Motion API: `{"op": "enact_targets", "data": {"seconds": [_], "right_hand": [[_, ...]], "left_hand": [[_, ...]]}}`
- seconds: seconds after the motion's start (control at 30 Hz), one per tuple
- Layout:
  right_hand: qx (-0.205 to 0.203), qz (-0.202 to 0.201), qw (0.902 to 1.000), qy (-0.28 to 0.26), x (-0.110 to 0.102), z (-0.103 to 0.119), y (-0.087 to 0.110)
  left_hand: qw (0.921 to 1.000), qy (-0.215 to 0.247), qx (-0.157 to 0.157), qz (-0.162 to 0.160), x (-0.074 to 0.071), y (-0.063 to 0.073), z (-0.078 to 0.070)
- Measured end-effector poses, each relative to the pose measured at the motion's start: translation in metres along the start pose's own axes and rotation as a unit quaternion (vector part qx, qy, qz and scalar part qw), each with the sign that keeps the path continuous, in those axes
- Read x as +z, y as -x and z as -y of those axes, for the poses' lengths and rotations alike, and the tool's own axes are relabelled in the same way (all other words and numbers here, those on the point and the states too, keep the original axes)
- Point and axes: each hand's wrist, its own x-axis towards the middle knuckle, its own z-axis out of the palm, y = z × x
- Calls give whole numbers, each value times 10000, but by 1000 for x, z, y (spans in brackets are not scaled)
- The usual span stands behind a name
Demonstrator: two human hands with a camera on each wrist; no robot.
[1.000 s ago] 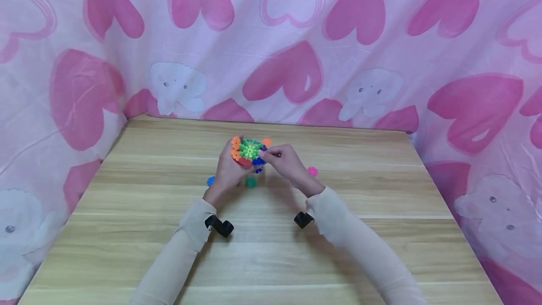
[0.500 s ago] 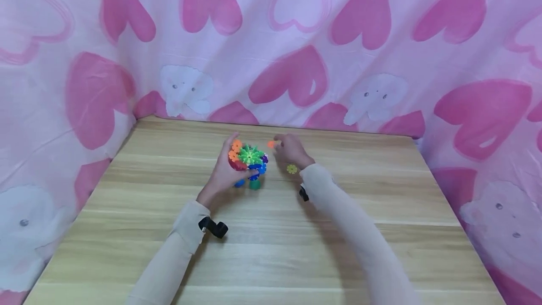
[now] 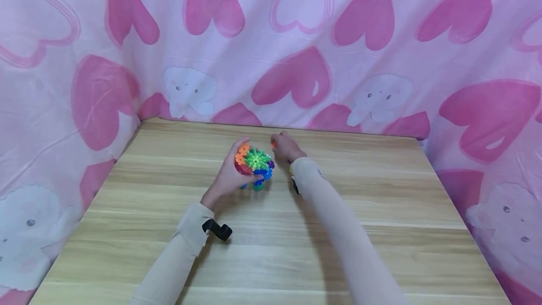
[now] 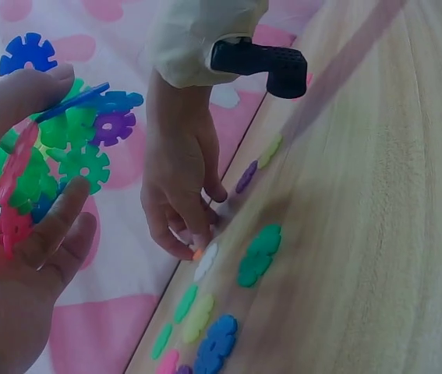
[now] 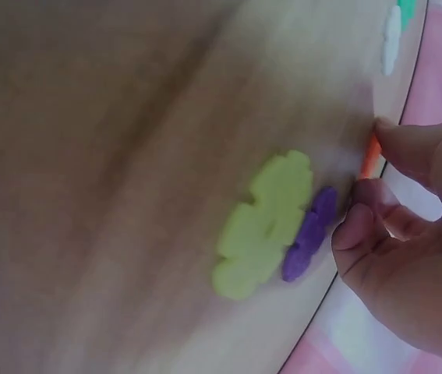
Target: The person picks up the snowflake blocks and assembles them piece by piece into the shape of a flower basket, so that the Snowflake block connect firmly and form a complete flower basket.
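My left hand grips a round cluster of interlocking plastic snowflake discs, raised over the table. Green discs face up in the middle of the cluster, with orange, red, blue and purple ones around them. In the left wrist view, thumb and fingers hold the cluster from its sides. To the right of it, my right hand reaches down to the tabletop, pinching an orange snowflake disc between thumb and fingers. Beside those fingers lie a yellow disc and a purple disc.
Several loose discs lie on the wooden table, among them a green one, a white one and a blue one. A pink heart-patterned curtain hangs behind the table's far edge and at both sides.
My right hand has left the cluster, moved away to the orange disc on the table and closed its fingers on it. My left hand still holds the cluster, now turned slightly.
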Motion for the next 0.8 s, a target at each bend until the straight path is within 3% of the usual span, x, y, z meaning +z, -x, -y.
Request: {"op": "enact_targets", "data": {"seconds": [0.3, 0.47, 0.53, 0.6, 0.7, 0.8], "right_hand": [[272, -169, 9969, -714, -5, 0, 8], [153, -509, 9862, -1567, -17, 4, 25], [95, -405, 9673, -2502, -28, 7, 35], [40, -127, 9393, -3429, -42, 11, 48], [25, 598, 8945, -4430, -63, 16, 74], [-75, 1123, 8855, -4507, -76, 21, 101]], "left_hand": [[9996, 173, 95, 216, 2, -1, -2], [9997, 116, 109, 190, 1, 1, -1], [9997, 86, 127, 179, 0, 1, -1], [9997, 83, 172, 179, -1, 1, 0], [9994, 111, 263, 190, -1, 1, 0], [9992, 141, 331, 181, -2, 1, -1]]}}
